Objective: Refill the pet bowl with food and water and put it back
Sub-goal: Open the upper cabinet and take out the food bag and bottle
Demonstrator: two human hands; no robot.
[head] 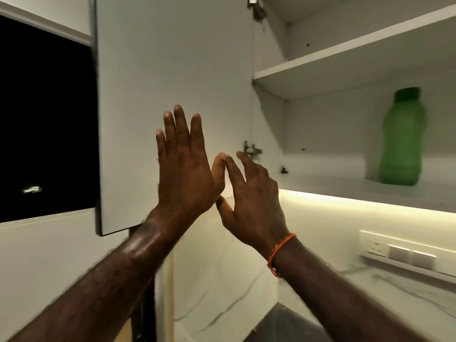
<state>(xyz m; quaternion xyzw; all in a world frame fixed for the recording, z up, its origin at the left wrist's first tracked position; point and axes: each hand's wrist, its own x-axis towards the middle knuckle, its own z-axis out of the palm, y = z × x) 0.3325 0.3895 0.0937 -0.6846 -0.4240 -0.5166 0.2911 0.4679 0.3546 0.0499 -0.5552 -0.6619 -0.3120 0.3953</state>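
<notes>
Head view: both hands up at an open wall cabinet, nothing held.

Left hand [183, 166] is raised flat in front of the open cabinet door [172, 70], fingers [170, 127] straight and released; can't tell if the palm actually touches it. Right hand [249, 196] is just beside it, fingers loosely spread and holding nothing, orange thread bracelet [280, 253] on the wrist. Green bottle [402, 139] stands upright on the lower shelf [345, 188], well apart from both hands. Pet bowl isn't anywhere in shot. Marble-look bench [385, 292] sits below, switch panel [404, 250] on the wall.
</notes>
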